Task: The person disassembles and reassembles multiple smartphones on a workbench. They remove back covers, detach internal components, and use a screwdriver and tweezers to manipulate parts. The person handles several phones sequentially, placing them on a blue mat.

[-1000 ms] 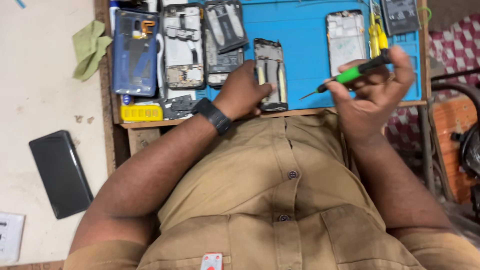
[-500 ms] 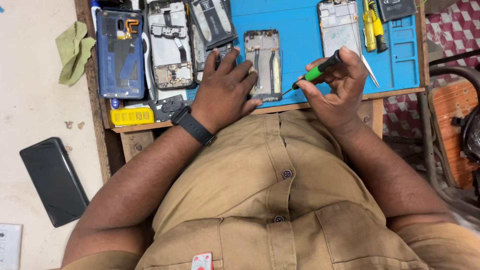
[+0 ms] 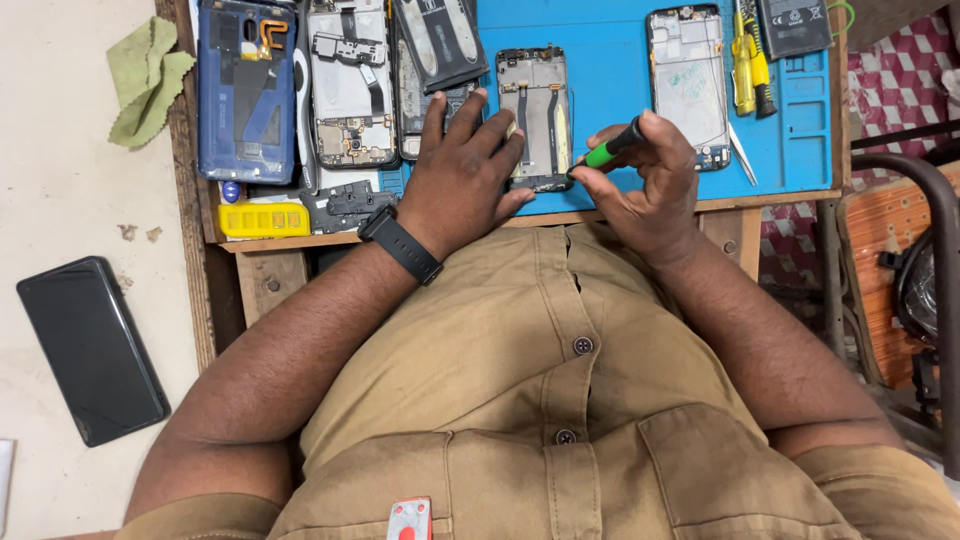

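An opened phone frame (image 3: pixel 537 110) with ribbon cables lies on the blue work mat (image 3: pixel 610 70). My left hand (image 3: pixel 462 172), with a black watch on the wrist, rests flat beside the frame and its fingers press on the frame's left edge. My right hand (image 3: pixel 645 175) is shut on a green-handled screwdriver (image 3: pixel 606 152), whose tip points at the lower right corner of the frame.
More opened phones (image 3: pixel 247 90) and a white phone frame (image 3: pixel 685 80) lie on the mat, with yellow tools (image 3: pixel 748 60), tweezers (image 3: pixel 742 155) and a battery (image 3: pixel 793 25) at the right. A black phone (image 3: pixel 92 348) and a green cloth (image 3: pixel 145 75) lie at the left.
My right hand has brought the screwdriver down from the mat's right side to the frame's lower right corner. My left hand stayed on the frame.
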